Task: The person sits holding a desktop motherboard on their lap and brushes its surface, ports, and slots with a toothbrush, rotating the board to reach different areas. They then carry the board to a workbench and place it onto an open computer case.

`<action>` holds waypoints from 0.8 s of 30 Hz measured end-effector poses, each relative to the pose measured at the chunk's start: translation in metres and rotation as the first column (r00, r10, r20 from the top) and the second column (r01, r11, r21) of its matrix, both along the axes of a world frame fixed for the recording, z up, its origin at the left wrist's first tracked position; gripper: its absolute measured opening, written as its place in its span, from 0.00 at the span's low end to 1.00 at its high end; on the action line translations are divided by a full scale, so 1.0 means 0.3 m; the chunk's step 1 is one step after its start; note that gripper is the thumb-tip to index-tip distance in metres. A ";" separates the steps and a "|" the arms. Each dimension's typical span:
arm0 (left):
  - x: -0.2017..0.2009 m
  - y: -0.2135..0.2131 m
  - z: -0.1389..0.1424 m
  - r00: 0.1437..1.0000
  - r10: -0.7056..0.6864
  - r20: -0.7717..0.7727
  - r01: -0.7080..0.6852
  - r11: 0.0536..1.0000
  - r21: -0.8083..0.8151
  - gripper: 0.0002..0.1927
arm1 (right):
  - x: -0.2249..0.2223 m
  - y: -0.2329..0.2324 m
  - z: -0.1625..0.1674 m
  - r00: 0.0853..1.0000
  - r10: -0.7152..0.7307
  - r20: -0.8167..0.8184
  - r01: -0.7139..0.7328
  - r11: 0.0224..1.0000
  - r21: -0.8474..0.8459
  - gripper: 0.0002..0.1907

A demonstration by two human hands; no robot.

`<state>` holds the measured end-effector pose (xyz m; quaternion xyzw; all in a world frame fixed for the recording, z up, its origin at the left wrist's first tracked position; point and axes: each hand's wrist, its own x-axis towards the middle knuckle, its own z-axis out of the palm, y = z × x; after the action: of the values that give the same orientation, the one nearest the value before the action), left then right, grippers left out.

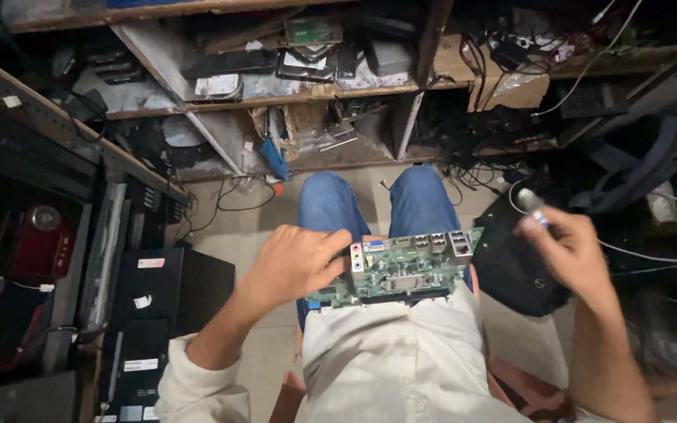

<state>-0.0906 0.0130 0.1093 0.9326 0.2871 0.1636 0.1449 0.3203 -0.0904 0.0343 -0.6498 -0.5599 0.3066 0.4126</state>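
1. Nearest the camera, the person's cream shirt (401,360) fills the lower centre of the view; the person is seated, both sleeves pushed back from the forearms.
2. A green circuit board (401,266) lies flat across the lap, just beyond the shirt hem, resting on the knees of the blue jeans (417,200). Its far edge carries a row of connector ports, grey and coloured.
3. The left hand (295,262) rests on the left end of the circuit board, palm down, fingers curled loosely over the board's edge; it touches the board rather than clamping it.
4. The right hand (566,251) is raised to the right of the board, clear of it, and closed around a small grey tool (530,205) with a blue band; the tool's tip points up and away. The hand is blurred, so the exact hold cannot be read.
5. Below the right hand, a black bag (511,266) sits on the floor just beside the right knee.
6. To the left, black computer cases (162,313) stand on the floor beside the left arm.
7. Beyond the knees, wooden shelves (315,94) hold loose boards, drives and cables; a tangle of black wires (479,133) lies at the right of the lower shelf.
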 end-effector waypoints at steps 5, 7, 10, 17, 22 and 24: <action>0.008 -0.002 0.012 0.997 -0.063 -0.037 0.065 0.997 0.043 0.11 | -0.064 -0.042 0.101 0.924 0.035 0.382 -0.139 0.959 0.248 0.10; 0.009 -0.004 0.013 0.997 -0.060 -0.044 0.063 0.996 0.057 0.11 | -0.103 -0.043 0.165 0.840 0.049 0.540 -0.212 0.946 0.244 0.19; 0.002 -0.011 0.010 0.999 -0.029 -0.038 0.031 0.998 0.060 0.11 | -0.142 -0.039 0.240 0.789 0.015 0.614 -0.237 0.930 0.282 0.21; -0.001 -0.009 0.001 1.000 -0.030 0.006 0.029 0.994 0.108 0.10 | -0.183 -0.032 0.247 0.767 0.026 0.642 -0.262 0.925 0.276 0.18; 0.001 -0.014 -0.007 1.000 -0.022 0.004 0.021 0.983 0.182 0.10 | -0.194 -0.030 0.252 0.734 0.021 0.679 -0.293 0.911 0.290 0.18; 0.000 -0.020 -0.014 1.000 -0.023 -0.009 0.025 0.981 0.191 0.10 | -0.198 -0.031 0.269 0.713 0.011 0.701 -0.258 0.934 0.248 0.18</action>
<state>-0.0907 0.0069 0.1051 0.9462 0.2593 0.1856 0.0557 0.2608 -0.0996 0.1149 -0.5956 -0.7619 -0.0249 0.2531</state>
